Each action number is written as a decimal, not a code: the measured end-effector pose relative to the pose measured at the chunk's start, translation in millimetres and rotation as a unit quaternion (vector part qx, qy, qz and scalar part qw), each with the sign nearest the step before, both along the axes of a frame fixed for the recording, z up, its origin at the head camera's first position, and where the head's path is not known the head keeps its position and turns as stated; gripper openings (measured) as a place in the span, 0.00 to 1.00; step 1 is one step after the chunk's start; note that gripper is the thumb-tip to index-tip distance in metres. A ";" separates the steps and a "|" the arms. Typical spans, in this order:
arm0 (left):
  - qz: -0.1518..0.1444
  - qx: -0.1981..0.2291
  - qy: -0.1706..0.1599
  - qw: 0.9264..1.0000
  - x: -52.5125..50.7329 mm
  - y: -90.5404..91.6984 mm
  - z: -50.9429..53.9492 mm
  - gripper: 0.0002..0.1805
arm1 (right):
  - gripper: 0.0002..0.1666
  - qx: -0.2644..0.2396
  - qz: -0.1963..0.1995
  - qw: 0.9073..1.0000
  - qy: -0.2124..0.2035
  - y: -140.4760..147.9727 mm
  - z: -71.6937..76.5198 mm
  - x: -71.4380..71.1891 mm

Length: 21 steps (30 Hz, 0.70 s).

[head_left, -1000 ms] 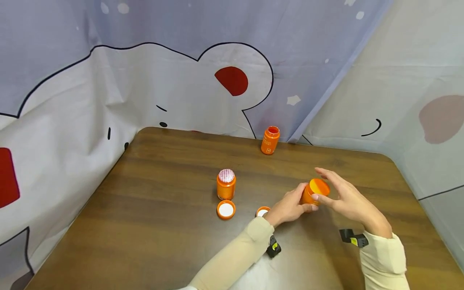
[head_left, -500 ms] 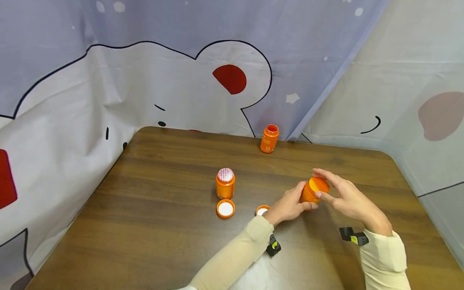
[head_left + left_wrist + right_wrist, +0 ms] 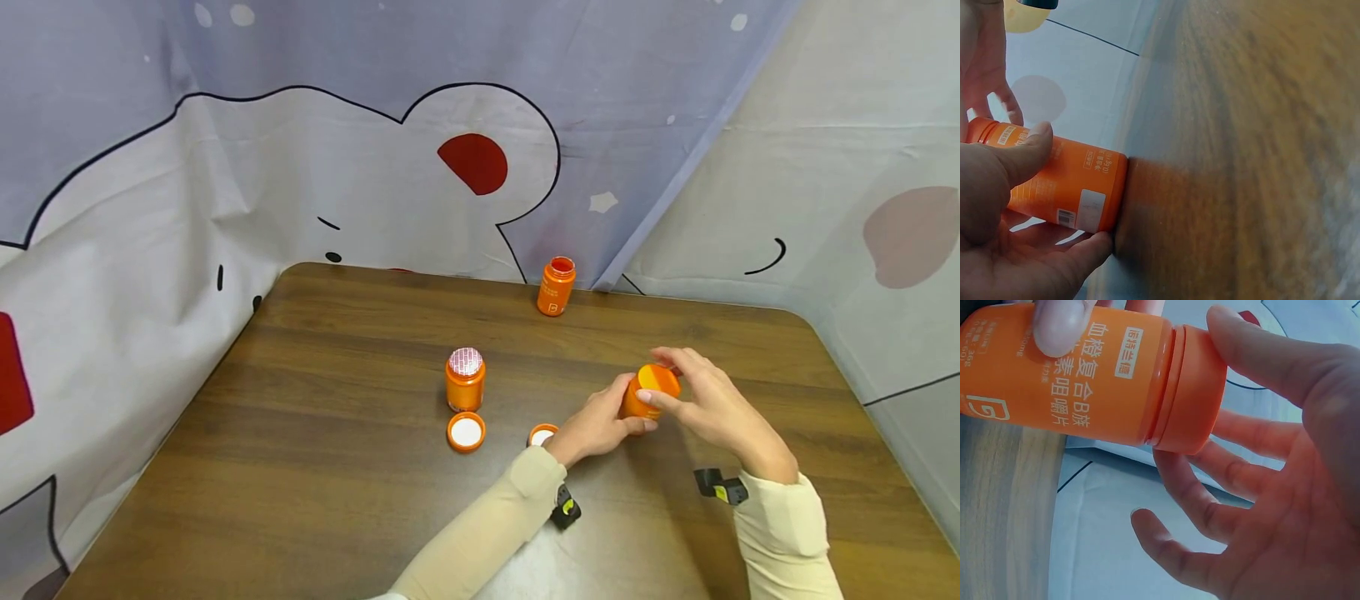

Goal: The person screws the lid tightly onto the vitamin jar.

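Note:
An orange bottle (image 3: pixel 639 405) with white lettering stands near the right side of the table, its orange cap (image 3: pixel 1194 390) seated on the neck. My left hand (image 3: pixel 597 427) grips the bottle's body low down; in the left wrist view its thumb and fingers wrap round the sides and the base sits against the tabletop. My right hand (image 3: pixel 714 414) holds the cap from the right, thumb on the near edge and fingers round the far side. In the right wrist view the little finger (image 3: pixel 1169 540) stands off the cap.
Left of the hands is another orange bottle (image 3: pixel 465 390) with a printed seal over its mouth. A loose cap (image 3: pixel 466 432) lies upturned before it. A second upturned cap (image 3: pixel 542 433) is partly behind my left wrist. An uncapped bottle (image 3: pixel 556 288) stands by the back edge, near the curtain (image 3: pixel 360 183).
My right hand has closed from loosely spread fingers onto the cap, and its thumb has moved left across the near edge. My left hand keeps its grip on the bottle.

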<state>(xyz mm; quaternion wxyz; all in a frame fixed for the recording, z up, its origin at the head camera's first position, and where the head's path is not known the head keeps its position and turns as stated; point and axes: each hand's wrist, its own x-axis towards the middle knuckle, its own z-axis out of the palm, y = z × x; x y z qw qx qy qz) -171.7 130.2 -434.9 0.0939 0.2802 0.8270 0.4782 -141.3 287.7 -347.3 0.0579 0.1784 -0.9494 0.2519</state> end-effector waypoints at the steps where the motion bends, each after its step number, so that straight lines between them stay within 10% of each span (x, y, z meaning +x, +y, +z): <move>1: -0.001 0.000 0.000 1.000 0.1 0.0 0.3 0.32 | 0.32 0.000 -0.002 1.000 -0.002 0.0 0.0 0.0; 21: 0.004 -0.002 -0.008 1.000 -0.3 0.6 0.0 0.32 | 0.33 0.000 0.051 0.999 -0.005 8.9 0.1 1.1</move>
